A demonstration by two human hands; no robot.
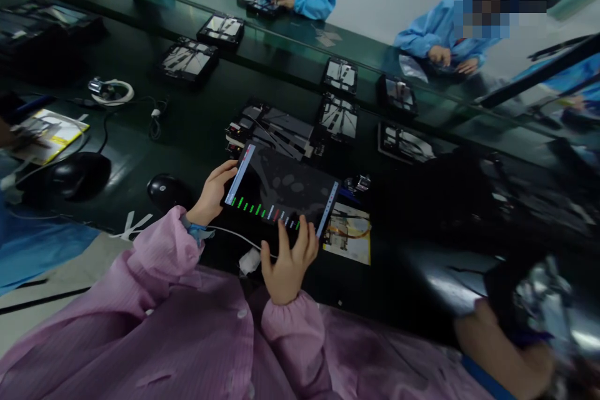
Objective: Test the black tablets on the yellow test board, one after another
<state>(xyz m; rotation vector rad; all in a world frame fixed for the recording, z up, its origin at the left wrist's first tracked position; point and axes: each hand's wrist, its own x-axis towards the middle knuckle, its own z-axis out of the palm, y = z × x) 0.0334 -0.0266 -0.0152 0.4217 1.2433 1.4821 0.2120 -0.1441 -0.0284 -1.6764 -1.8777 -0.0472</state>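
Note:
A tablet [293,184] with a lit dark screen is tilted up in front of me, rows of green, white and red text along its near side. My left hand [213,192] grips its left edge, the fingers partly hidden behind it. Over the near right part of the screen, my right hand [290,259] has its fingers spread, the tips at the lines of text. A white cable [237,234] runs below the tablet near my left wrist, which wears a blue strap [199,231]. Just beyond the tablet lies an opened device [276,128] with exposed parts.
A black mouse [164,192] rests left of my hands. Right of the tablet are a yellow-edged card [351,237] and a small metal part [360,183]. Several opened tablets [338,115] line the dark table. A co-worker's hand [504,347] is at lower right; other people sit across.

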